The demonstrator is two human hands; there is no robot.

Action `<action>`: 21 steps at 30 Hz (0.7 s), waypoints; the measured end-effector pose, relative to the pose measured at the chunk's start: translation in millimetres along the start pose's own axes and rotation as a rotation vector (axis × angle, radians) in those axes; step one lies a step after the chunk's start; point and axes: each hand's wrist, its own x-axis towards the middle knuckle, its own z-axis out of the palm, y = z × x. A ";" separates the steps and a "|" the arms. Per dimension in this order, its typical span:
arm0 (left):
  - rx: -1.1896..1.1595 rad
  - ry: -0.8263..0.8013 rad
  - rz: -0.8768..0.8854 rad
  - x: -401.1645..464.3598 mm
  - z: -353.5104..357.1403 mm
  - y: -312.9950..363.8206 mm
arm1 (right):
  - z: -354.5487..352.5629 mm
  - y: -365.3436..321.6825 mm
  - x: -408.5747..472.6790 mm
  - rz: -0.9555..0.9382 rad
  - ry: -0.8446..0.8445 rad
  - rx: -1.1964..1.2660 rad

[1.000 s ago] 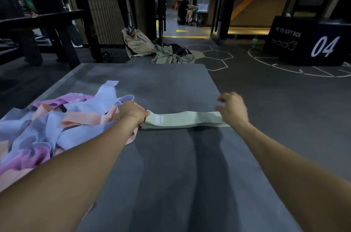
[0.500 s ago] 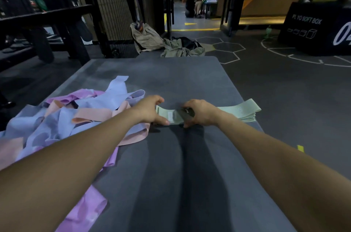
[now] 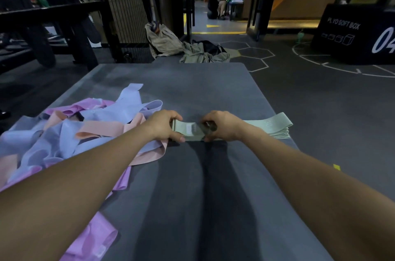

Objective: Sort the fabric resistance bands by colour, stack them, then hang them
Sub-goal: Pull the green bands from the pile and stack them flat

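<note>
Both hands, left hand [image 3: 161, 125] and right hand [image 3: 222, 126], hold the green bands [image 3: 271, 126] tight (a whole stack). If one lets go, the stack could slide apart.

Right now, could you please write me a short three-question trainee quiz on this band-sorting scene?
1. True or false: both hands grip the green stack.
2. Which colour is already stacked? A peach B green C lilac
3. Fill in: the unsorted heap lies by the ___ hand.

Key: 1 true, left hand and right hand hold it on the grey mat; 2 B; 3 left.
</note>
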 end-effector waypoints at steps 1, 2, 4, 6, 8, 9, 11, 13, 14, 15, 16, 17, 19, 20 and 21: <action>-0.004 -0.009 0.002 -0.2 -0.4 0.4 | -1.2 1.8 -1.9 0.003 0.002 -0.001; -0.018 -0.021 0.000 -0.5 -1.0 0.3 | -2.4 4.2 -3.9 0.008 0.005 -0.006; -0.057 -0.034 -0.008 -0.3 -2.6 -1.1 | -4.0 10.1 -7.1 0.017 0.006 -0.023; -0.100 -0.024 -0.013 -1.7 -3.7 -3.0 | -4.0 15.6 -8.2 0.036 0.006 -0.029; -0.115 0.007 -0.013 -4.3 -4.3 -3.6 | -3.9 17.8 -8.3 0.049 0.004 -0.030; -0.121 0.023 -0.012 -5.9 -5.1 -3.3 | -3.6 17.6 -7.8 0.049 0.001 -0.032; -0.168 0.032 -0.010 -9.6 -7.4 -2.6 | -2.5 15.0 -6.3 0.050 -0.003 -0.020; -0.253 0.024 -0.021 -11.4 -9.4 -4.3 | -0.9 11.3 -4.5 0.051 -0.012 -0.008; -0.291 0.017 -0.031 -12.5 -10.0 -5.6 | 0.4 9.5 -3.2 0.053 -0.014 -0.004; -0.322 0.006 -0.038 -14.1 -10.5 -6.2 | 1.6 7.7 -2.0 0.056 -0.013 -0.002; -0.351 -0.003 -0.047 -15.4 -10.6 -7.7 | 2.8 5.9 -0.8 0.057 -0.013 -0.005; -0.378 -0.006 -0.053 -15.9 -10.3 -9.5 | 3.6 3.8 0.3 0.057 -0.013 -0.011; -0.412 0.004 -0.060 -16.0 -10.0 -13.1 | 5.2 -1.4 3.2 0.058 -0.020 -0.025; -0.414 0.006 -0.060 -16.2 -9.9 -14.0 | 6.1 -4.0 5.0 0.054 -0.025 -0.027; -0.407 0.004 -0.055 -16.2 -9.8 -14.5 | 7.2 -6.4 6.8 0.048 -0.029 -0.028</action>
